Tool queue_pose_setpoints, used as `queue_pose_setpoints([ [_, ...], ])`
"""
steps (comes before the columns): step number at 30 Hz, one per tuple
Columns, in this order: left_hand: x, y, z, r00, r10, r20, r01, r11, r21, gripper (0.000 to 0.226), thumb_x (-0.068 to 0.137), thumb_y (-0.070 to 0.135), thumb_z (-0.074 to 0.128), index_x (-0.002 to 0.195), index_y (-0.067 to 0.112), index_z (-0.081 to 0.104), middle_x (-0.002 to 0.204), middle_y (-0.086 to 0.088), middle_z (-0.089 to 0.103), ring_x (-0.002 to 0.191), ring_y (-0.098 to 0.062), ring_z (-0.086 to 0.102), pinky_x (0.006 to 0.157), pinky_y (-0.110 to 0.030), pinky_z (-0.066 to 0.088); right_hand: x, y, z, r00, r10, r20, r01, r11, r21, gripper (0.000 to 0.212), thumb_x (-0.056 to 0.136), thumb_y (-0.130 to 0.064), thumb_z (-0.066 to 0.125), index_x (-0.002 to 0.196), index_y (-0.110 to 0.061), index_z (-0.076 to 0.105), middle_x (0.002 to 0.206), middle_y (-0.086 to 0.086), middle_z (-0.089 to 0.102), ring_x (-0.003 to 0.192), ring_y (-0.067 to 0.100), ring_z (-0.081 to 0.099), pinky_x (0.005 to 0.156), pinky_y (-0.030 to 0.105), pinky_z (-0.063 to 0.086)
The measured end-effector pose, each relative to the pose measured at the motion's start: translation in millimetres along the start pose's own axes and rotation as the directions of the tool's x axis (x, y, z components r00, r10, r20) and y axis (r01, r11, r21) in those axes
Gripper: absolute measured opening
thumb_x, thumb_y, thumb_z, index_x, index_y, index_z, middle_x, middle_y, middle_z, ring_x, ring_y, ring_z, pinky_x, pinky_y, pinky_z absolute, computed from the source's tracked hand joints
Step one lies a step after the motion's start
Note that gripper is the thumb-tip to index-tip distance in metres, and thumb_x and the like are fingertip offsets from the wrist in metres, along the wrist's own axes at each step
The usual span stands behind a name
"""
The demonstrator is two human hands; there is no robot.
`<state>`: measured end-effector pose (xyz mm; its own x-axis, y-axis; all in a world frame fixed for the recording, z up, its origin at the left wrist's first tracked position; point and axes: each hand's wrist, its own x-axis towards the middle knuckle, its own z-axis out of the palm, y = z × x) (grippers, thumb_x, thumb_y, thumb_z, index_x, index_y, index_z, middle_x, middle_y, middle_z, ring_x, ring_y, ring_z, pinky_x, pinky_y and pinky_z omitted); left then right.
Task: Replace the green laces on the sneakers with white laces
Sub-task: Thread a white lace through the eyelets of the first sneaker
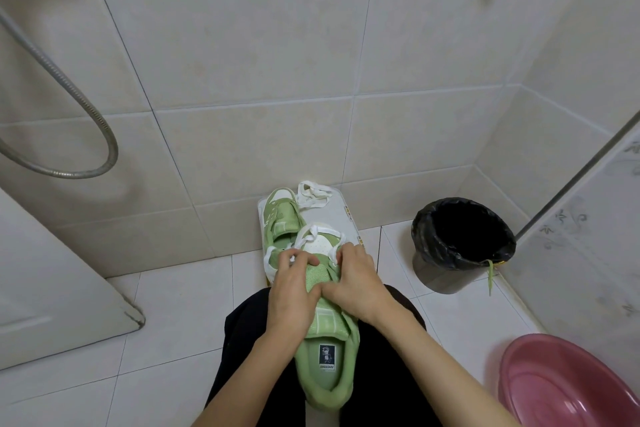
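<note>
A green sneaker (327, 350) lies on my lap, toe pointing away. A white lace (313, 234) runs through its front eyelets and loops over the toe. My left hand (291, 291) pinches the white lace at the left eyelets. My right hand (356, 284) grips the sneaker's right side, fingers curled at the lace there. The second green sneaker (280, 215) sits farther off on a white stool (343, 215), without laces. Another white lace (313, 196) lies bundled beside it. A green lace (491, 276) hangs over the bin's rim.
A grey bin (460, 246) with a black liner stands on the floor at right. A pink basin (571, 388) sits at the lower right. A metal shower hose (69, 104) loops at left. Tiled walls close in behind.
</note>
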<state>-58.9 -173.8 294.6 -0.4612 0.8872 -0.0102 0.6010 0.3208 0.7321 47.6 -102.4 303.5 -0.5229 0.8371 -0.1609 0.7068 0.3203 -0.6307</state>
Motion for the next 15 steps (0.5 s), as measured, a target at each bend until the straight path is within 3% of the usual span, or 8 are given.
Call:
queue_pose_setpoints([
  [3, -0.7, 0.5, -1.7, 1.000, 0.016, -0.005, -0.016, 0.999, 0.028, 0.030, 0.086, 0.016, 0.066, 0.112, 0.022, 0.053, 0.124, 0.010, 0.036, 0.086, -0.011, 0.055, 0.075, -0.029, 0.045, -2.1, -4.6, 3.8, 0.993, -0.050, -0.109, 0.037, 0.992, -0.125, 0.024, 0.083, -0.018, 0.059, 0.099, -0.015, 0.042, 0.104, 0.003, 0.042, 0.094, 0.024, 0.041, 0.072, 0.029, 0.027],
  [6, -1.3, 0.1, -3.6, 0.999, 0.039, -0.003, -0.038, 0.998, 0.044, 0.029, 0.087, 0.015, 0.065, 0.112, 0.022, 0.052, 0.125, 0.009, 0.037, 0.082, -0.012, 0.054, 0.073, -0.028, 0.044, -3.1, -5.5, -4.0, 0.984, -0.095, -0.150, 0.067, 0.981, -0.185, 0.005, 0.087, -0.013, 0.050, 0.084, -0.013, 0.046, 0.091, 0.007, 0.051, 0.085, 0.029, 0.051, 0.064, 0.032, 0.027],
  [10, -3.7, 0.7, -4.0, 0.999, 0.052, 0.008, -0.052, 0.995, 0.090, 0.030, 0.090, 0.014, 0.060, 0.115, 0.028, 0.053, 0.131, 0.008, 0.033, 0.088, -0.014, 0.054, 0.072, -0.028, 0.044, -3.7, 0.2, -13.2, 0.985, -0.152, -0.075, 0.130, 0.962, -0.241, 0.021, 0.089, -0.013, 0.046, 0.069, -0.011, 0.040, 0.072, 0.004, 0.044, 0.069, 0.027, 0.043, 0.060, 0.033, 0.029],
  [15, -4.1, 8.8, 0.8, 0.999, 0.030, -0.022, -0.026, 0.986, 0.163, 0.033, 0.091, 0.009, 0.053, 0.115, 0.032, 0.054, 0.135, 0.007, 0.029, 0.093, -0.017, 0.055, 0.064, -0.026, 0.037, -3.3, 4.9, -16.9, 0.977, -0.207, -0.054, 0.198, 0.970, -0.140, 0.029, 0.087, -0.010, 0.050, 0.061, -0.016, 0.039, 0.065, -0.004, 0.038, 0.066, 0.022, 0.041, 0.061, 0.035, 0.033],
])
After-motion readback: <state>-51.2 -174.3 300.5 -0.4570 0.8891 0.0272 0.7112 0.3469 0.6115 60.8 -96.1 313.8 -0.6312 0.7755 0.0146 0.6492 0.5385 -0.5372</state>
